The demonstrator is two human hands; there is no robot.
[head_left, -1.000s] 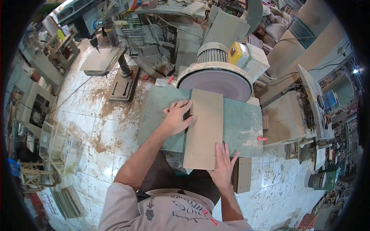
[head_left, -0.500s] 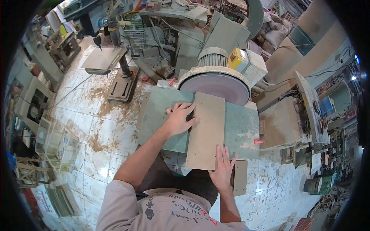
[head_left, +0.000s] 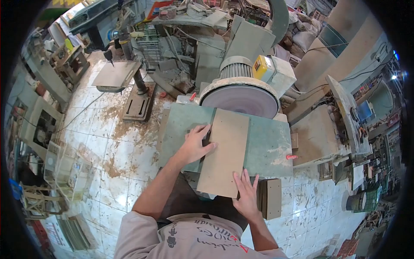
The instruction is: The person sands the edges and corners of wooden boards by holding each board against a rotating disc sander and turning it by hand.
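Note:
A tan rectangular board (head_left: 225, 153) lies across the green work table (head_left: 268, 140) of a disc sander. Its far end reaches close to the sanding disc (head_left: 239, 102), and its near end overhangs the table toward my body. With fingers spread, my left hand (head_left: 196, 144) rests at the board's left edge, thumb against it. At the near right corner, my right hand (head_left: 246, 192) presses along the edge with fingers stretched out. A darker strip shows beneath the board's left side; I cannot tell what it is.
Behind the disc sits a motor (head_left: 236, 68) with a yellow-and-white box (head_left: 274, 74). A drill press (head_left: 137, 86) stands at the left. Red clamp handles (head_left: 291, 157) stick out at the table's edges. Stacked boards (head_left: 271, 199) stand below right. Debris litters the tiled floor (head_left: 108, 190).
The board has turned slightly, its near end swinging left and toward me. Both hands have shifted with it. The camera view has moved a little.

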